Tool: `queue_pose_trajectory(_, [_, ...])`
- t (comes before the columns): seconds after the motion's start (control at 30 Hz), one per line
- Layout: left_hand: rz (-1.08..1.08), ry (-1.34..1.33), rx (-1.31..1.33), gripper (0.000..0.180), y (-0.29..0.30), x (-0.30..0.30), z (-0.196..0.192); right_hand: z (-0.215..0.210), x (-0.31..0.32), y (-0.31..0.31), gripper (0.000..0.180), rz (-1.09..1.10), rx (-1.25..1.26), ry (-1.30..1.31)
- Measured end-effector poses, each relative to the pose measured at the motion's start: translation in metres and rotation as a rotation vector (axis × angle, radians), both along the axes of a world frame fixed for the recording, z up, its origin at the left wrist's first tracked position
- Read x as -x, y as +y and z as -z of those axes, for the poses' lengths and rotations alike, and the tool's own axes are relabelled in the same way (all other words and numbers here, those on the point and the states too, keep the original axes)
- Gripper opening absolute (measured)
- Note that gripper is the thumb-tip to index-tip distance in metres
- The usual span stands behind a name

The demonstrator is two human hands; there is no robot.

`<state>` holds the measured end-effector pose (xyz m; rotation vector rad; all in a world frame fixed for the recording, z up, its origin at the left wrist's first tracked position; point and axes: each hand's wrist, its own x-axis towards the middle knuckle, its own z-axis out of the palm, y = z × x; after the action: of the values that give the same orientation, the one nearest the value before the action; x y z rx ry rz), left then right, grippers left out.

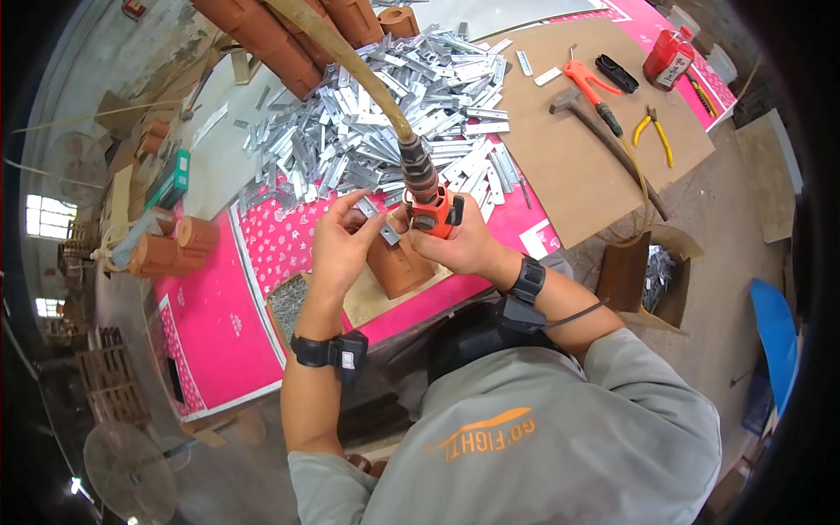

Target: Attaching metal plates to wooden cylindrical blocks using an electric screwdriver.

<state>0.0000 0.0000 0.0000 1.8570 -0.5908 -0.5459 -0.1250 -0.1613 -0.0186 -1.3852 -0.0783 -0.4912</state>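
My left hand [338, 243] pinches a small silver metal strip [388, 233] with holes in it, tilted above a terracotta-coloured block [398, 273]. The block stands on a light board at the near edge of the pink-covered table. Closed around a red and black air tool [435, 214], my right hand [465, 245] is just to the right of the strip. A yellowish hose [350, 57] runs into the tool's metal fitting from above. The tool's working tip is hidden, and whether it touches the strip I cannot tell.
Behind my hands lies a heap of metal strips [350, 131]. Terracotta blocks [262, 39] are stacked at the back, others [197, 236] at left. On brown cardboard [560, 201] lie a hammer [612, 144], an air blow gun [591, 83] and pliers [652, 133]. A red bottle [669, 59] stands beyond.
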Motion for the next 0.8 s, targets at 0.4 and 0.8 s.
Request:
queue_pose_trajectory(0.4, [0.194, 0.031, -0.231, 0.041, -0.003, -0.013, -0.013, -0.002, -0.001, 0.004, 0.029, 0.050, 0.050, -0.031])
queue_pose_trajectory(0.8, [0.166, -0.368, -0.187, 0.095, 0.021, 0.052, -0.009, -0.004, 0.001, 0.002, 0.029, -0.004, 0.020, 0.029])
